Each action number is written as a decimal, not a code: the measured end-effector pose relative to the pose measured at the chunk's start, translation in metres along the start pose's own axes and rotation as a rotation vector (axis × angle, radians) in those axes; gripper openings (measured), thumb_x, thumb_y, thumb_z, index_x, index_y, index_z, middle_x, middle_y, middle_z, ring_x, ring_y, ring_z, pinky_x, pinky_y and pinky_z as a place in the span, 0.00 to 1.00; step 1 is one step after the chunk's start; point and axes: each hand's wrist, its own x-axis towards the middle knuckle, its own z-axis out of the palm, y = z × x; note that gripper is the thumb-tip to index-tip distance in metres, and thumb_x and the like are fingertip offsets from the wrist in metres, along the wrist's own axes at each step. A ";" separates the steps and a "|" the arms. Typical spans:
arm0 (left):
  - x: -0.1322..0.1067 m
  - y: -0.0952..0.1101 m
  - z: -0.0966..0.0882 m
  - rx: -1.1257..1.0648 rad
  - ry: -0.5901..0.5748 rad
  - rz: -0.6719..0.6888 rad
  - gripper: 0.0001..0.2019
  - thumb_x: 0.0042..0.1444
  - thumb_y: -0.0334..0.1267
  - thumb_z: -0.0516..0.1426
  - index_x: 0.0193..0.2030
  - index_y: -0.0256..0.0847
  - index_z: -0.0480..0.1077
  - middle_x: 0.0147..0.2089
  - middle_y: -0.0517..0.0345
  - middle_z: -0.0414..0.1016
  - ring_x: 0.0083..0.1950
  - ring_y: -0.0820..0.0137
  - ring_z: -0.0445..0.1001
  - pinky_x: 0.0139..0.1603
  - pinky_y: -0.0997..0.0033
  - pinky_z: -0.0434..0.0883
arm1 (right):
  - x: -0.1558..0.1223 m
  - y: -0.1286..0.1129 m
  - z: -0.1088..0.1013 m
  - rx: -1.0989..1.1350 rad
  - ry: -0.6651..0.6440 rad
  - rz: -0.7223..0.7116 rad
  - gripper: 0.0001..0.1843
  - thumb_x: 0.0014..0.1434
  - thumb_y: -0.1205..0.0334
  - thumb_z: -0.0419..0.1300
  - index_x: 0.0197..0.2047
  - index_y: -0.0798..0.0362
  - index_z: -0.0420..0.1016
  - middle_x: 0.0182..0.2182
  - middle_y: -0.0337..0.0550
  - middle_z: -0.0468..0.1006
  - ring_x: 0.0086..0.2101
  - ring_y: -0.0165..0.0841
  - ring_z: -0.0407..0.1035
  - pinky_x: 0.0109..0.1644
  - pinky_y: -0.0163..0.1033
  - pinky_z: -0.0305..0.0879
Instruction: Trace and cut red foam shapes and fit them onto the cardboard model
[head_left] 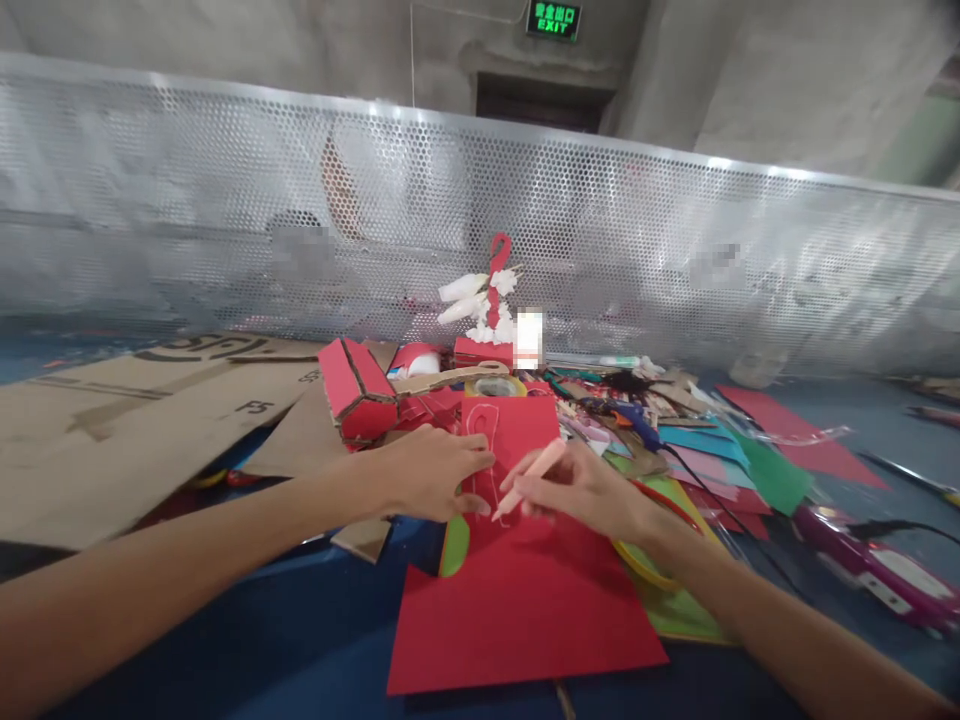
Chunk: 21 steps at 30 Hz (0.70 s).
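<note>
Tracing a white outline (pixel 484 407) on red paper (pixel 525 610), toward the desk's (pixel 255 640) near edge, seems the current step: the right hand (pixel 589 490) grips a pale pen (pixel 538 472); the left hand (pixel 431 472) lies open on the sheet. Continuing calls for steady paper. Bare desk opens near-left; scraps (pixel 724 455) crowd rightward.

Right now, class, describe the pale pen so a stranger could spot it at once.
Below the perforated screen lies a large red sheet. Over it, the right hand holds the pen, tip down. Its pale pink stands out against the red.
</note>
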 end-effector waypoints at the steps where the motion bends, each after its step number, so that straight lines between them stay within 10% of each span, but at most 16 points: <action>1: 0.000 0.000 0.000 -0.003 0.003 0.002 0.17 0.62 0.55 0.57 0.49 0.46 0.71 0.54 0.53 0.76 0.41 0.56 0.81 0.36 0.61 0.73 | -0.003 0.003 0.006 -0.019 0.008 0.009 0.15 0.64 0.52 0.62 0.39 0.54 0.85 0.32 0.46 0.83 0.29 0.32 0.73 0.31 0.35 0.65; 21: 0.000 -0.003 0.002 -0.036 0.008 0.015 0.08 0.63 0.44 0.57 0.45 0.45 0.69 0.50 0.55 0.75 0.38 0.62 0.80 0.28 0.66 0.66 | -0.011 -0.004 0.027 -0.282 0.106 0.003 0.11 0.62 0.60 0.59 0.43 0.49 0.83 0.33 0.38 0.84 0.30 0.31 0.74 0.32 0.34 0.64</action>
